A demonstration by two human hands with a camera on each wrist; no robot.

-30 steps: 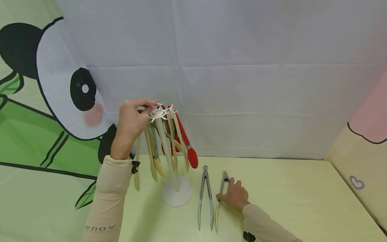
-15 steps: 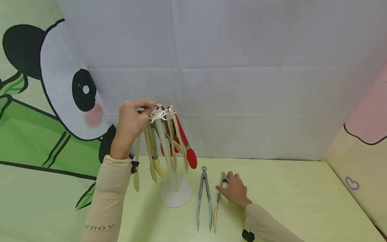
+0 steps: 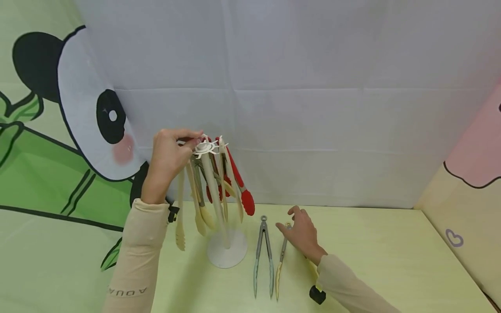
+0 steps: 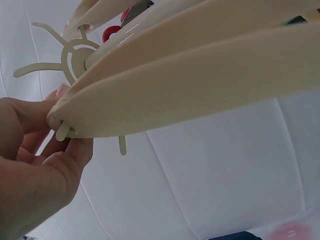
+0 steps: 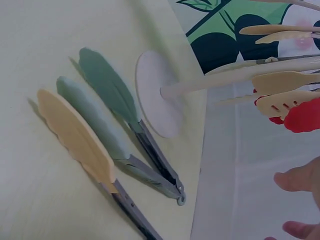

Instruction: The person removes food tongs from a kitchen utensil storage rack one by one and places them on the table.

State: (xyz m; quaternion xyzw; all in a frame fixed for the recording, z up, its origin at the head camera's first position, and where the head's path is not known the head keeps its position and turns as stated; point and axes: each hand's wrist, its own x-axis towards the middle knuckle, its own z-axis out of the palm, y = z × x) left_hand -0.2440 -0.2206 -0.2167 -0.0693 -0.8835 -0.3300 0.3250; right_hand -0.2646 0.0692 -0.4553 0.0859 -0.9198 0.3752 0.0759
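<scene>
My left hand pinches the hanging end of a pair of cream tongs at a hook of the white utensil stand. In the left wrist view the hook's tip pokes through the hole in that end. My right hand hovers over the hinge end of the yellow-tipped metal tongs, thumb and fingers spread with nothing between them. Just left of these lie green-tipped metal tongs, spread on the table. Part of the yellow-tipped pair is hidden behind my right hand in the head view.
Red-tipped tongs and several cream and yellow utensils hang around the stand. The light table meets a white cloth backdrop at its far edge. A panda print covers the left side.
My right hand has slid back along the yellow-tipped tongs and risen, its fingers spreading. The cream tongs at my left hand have swung slightly right; that hand has stayed in place.
</scene>
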